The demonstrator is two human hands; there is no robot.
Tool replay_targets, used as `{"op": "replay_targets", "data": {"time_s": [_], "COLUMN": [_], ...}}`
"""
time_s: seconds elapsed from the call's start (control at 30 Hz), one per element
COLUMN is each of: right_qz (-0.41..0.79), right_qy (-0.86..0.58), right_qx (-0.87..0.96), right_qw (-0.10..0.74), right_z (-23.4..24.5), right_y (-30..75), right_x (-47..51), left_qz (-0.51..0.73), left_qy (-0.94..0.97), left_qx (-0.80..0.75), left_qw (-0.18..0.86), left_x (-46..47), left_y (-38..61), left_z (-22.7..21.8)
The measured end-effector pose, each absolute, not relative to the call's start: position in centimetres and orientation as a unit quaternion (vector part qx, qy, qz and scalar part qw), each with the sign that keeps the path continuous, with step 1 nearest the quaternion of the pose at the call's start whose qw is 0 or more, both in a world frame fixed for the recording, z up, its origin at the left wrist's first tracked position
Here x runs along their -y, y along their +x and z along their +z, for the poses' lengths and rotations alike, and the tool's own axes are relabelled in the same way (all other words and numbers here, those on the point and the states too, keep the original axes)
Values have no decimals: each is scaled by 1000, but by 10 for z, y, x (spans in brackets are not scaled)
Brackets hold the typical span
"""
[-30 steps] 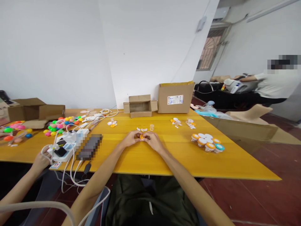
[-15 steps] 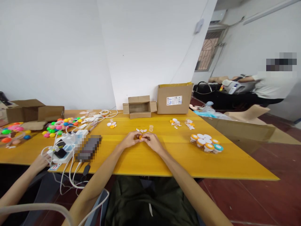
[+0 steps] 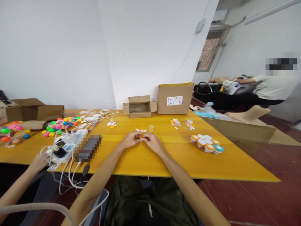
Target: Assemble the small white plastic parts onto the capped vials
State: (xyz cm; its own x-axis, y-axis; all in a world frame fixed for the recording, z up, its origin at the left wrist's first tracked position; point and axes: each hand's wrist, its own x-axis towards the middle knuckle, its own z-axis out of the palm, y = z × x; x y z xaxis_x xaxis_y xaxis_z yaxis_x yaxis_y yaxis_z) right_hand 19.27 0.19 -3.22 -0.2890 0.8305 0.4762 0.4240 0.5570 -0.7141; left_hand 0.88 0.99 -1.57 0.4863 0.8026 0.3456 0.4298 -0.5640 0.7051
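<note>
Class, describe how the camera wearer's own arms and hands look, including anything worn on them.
The left hand and right hand are ungloved. The slim forearms are bare: no sleeve, watch or bracelet shows. Whether rings are worn is too small to tell.

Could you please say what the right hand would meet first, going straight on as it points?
The right hand would probably meet the left hand, past the small orange piece between them; depth is unclear.
</note>
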Motion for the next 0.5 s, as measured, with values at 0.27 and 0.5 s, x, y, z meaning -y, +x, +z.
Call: {"op": "replay_targets", "data": {"time_s": [0.27,0.5], "right_qz": [236,247], "right_qy": [-399,-396], "right_qx": [772,766], "right_qw": [435,442], "right_z": [-34,-37], "right_y": [193,192], "right_x": [-4,-5], "left_qz": [329,333], "left_qy": [829,836], "left_qx": [-376,-367], "left_qw": [251,234], "left_x": [-6,-4], "left_y": [10,10], "left_z": [-14,-12]}}
